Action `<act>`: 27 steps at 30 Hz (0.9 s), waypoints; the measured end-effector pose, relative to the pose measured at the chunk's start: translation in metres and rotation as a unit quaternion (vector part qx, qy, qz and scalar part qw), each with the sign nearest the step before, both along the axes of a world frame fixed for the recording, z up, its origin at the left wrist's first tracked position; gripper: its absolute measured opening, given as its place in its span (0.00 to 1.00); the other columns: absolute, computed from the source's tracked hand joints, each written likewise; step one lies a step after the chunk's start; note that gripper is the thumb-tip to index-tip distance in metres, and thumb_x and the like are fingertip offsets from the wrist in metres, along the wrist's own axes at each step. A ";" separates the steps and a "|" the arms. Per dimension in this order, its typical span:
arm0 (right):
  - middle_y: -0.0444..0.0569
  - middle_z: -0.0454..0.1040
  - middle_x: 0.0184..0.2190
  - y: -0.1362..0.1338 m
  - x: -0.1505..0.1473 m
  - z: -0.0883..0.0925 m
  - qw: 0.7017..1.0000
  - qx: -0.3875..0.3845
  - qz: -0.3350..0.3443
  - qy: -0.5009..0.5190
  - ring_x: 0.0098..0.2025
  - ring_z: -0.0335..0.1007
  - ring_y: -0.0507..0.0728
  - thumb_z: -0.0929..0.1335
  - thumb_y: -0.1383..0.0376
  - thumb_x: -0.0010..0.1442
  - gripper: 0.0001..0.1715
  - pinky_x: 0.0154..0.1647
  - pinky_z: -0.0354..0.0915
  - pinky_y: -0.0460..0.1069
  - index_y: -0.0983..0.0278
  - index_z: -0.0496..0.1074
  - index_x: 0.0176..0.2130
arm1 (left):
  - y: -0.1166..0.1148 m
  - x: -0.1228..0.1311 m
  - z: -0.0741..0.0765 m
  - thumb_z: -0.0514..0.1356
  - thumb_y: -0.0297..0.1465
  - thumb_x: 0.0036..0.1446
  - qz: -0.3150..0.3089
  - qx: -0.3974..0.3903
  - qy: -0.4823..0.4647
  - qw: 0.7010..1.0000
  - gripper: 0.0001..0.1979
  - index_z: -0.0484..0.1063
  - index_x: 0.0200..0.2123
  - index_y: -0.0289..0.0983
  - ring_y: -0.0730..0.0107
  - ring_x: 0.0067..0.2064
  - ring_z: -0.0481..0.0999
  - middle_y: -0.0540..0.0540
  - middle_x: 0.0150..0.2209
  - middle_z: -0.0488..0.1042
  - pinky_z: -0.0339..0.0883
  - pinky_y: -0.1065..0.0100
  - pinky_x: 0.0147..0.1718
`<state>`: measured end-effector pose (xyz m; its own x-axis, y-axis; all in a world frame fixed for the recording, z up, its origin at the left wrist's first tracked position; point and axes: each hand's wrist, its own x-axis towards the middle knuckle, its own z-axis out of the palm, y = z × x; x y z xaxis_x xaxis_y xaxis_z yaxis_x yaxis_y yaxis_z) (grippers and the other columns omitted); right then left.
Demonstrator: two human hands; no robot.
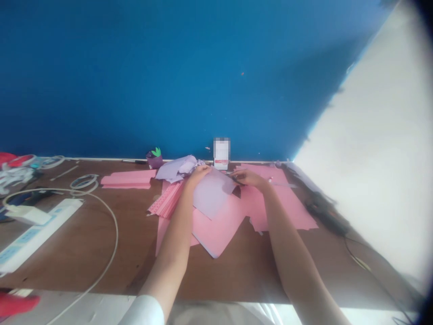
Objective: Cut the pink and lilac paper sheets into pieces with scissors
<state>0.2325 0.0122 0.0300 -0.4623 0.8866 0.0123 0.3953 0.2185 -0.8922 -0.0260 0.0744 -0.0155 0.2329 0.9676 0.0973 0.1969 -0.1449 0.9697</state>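
Observation:
A sheet of lavender paper (213, 194) lies slanted over pink sheets on the table. My left hand (200, 174) pinches its upper left edge. At the paper's upper right edge, my right hand (248, 177) is closed around what looks like dark scissors (236, 178); the fingers partly cover them. Below the lavender sheet lies a pink sheet (221, 234). Crumpled lavender paper (177, 168) sits just left of my left hand. Folded pink patterned paper (166, 201) rests beside my left forearm.
More pink sheets (284, 205) spread to the right, near a dark device (326, 214) with a cable. A phone-like screen (221, 154) stands against the blue wall. At left are a folded pink strip (128, 179), a purple cup (154, 159) and a white power strip (40, 234).

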 end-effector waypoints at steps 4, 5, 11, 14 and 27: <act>0.47 0.75 0.31 0.004 0.000 -0.003 1.000 0.006 -0.003 -0.012 0.22 0.64 0.49 0.69 0.63 0.47 0.25 0.27 0.63 0.47 0.64 0.75 0.47 | -0.002 0.000 0.001 0.60 0.43 0.48 -0.007 -0.002 0.002 1.000 0.17 0.75 0.35 0.36 0.67 0.35 0.72 0.46 0.34 0.75 0.63 0.69 0.35; 0.47 0.75 0.32 0.005 0.001 -0.004 1.000 0.012 -0.006 -0.013 0.23 0.65 0.49 0.68 0.64 0.47 0.25 0.27 0.63 0.47 0.64 0.75 0.47 | -0.002 0.000 0.002 0.60 0.43 0.48 -0.006 -0.006 0.005 1.000 0.17 0.75 0.35 0.37 0.68 0.34 0.72 0.46 0.34 0.75 0.63 0.69 0.34; 0.48 0.75 0.33 0.005 0.002 -0.004 1.000 0.025 -0.011 -0.004 0.26 0.66 0.50 0.67 0.67 0.47 0.25 0.29 0.63 0.46 0.64 0.76 0.46 | -0.003 0.000 0.003 0.60 0.45 0.47 0.003 -0.005 0.016 1.000 0.19 0.75 0.36 0.36 0.66 0.37 0.72 0.45 0.36 0.75 0.63 0.69 0.36; 0.47 0.75 0.32 0.002 0.000 -0.002 1.000 0.000 -0.005 0.000 0.24 0.65 0.48 0.66 0.68 0.48 0.26 0.27 0.64 0.45 0.63 0.75 0.48 | -0.004 0.000 0.003 0.60 0.45 0.48 0.005 0.002 0.013 1.000 0.19 0.76 0.36 0.36 0.66 0.38 0.72 0.45 0.37 0.75 0.63 0.68 0.37; 0.48 0.76 0.33 0.003 -0.007 -0.003 1.000 -0.012 -0.012 0.015 0.22 0.67 0.47 0.67 0.69 0.49 0.23 0.26 0.66 0.45 0.63 0.75 0.47 | -0.005 0.000 0.004 0.60 0.45 0.48 0.001 -0.009 0.024 1.000 0.20 0.76 0.37 0.36 0.69 0.33 0.71 0.45 0.34 0.75 0.62 0.70 0.31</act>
